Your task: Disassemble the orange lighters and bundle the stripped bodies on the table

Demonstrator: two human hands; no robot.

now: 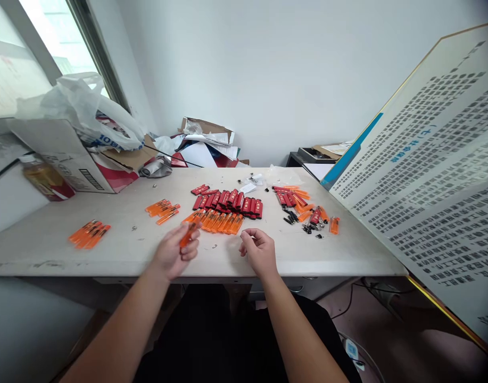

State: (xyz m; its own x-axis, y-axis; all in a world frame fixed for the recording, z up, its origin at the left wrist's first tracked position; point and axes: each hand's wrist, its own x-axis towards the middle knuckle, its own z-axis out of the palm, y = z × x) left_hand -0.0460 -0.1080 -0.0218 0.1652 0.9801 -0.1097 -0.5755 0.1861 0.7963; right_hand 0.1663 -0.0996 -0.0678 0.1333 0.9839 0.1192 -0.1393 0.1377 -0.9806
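Observation:
My left hand (172, 253) grips an orange lighter (189, 232) over the front of the white table (127, 250). My right hand (258, 250) hovers a little to its right, fingers curled in a pinch; what they hold, if anything, is too small to make out. Just beyond both hands lies a row of orange lighters (217, 221), and behind it a row of red lighters (230, 202).
More orange lighters lie in heaps at the left (89, 234) and centre-left (163, 209). Mixed red and orange lighters with small black parts (307, 213) sit to the right. A cardboard box with plastic bags (74, 138) stands back left. A large printed board (431, 175) leans at the right.

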